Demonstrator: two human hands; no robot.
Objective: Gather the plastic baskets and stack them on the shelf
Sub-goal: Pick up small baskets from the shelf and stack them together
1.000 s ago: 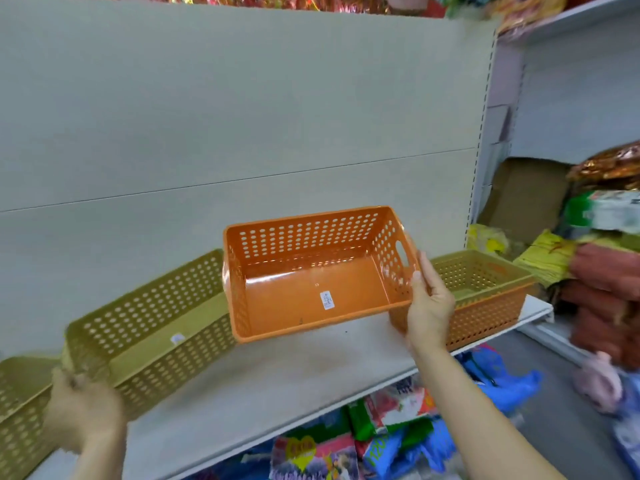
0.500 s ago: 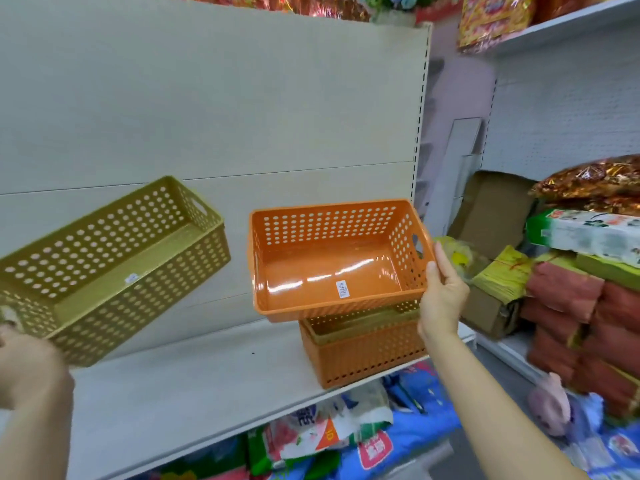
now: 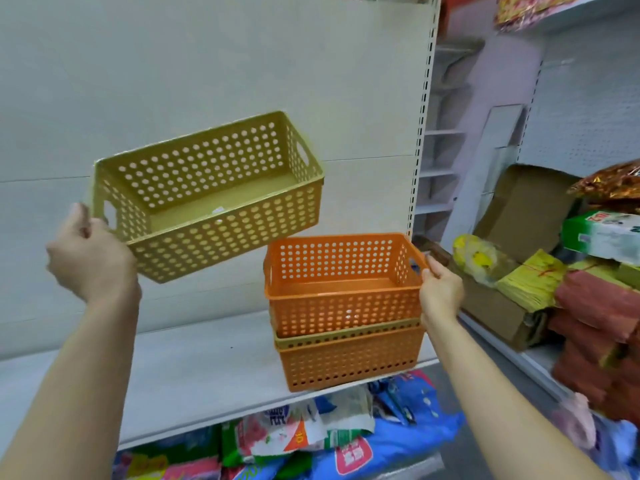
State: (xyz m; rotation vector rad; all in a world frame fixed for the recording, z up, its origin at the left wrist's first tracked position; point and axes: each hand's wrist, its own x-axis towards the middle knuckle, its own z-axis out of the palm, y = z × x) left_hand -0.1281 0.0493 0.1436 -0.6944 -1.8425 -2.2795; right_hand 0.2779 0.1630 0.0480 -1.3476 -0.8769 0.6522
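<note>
An orange perforated basket (image 3: 343, 296) sits nested in a stack at the right end of the white shelf (image 3: 207, 368). Under it show the rim of a green basket (image 3: 346, 336) and a lower orange basket (image 3: 349, 367). My right hand (image 3: 440, 292) grips the top orange basket at its right handle end. My left hand (image 3: 91, 258) holds a green perforated basket (image 3: 214, 199) by its left end, up in the air to the left of and above the stack, tilted slightly.
The shelf's back panel rises behind. Packaged goods (image 3: 311, 441) fill the level below. To the right, another shelf holds cardboard (image 3: 519, 216), yellow paper bundles (image 3: 533, 285) and red packs (image 3: 595, 306).
The orange basket went down into the stack on the shelf. My left hand raised the green basket and carried it right, toward the stack.
</note>
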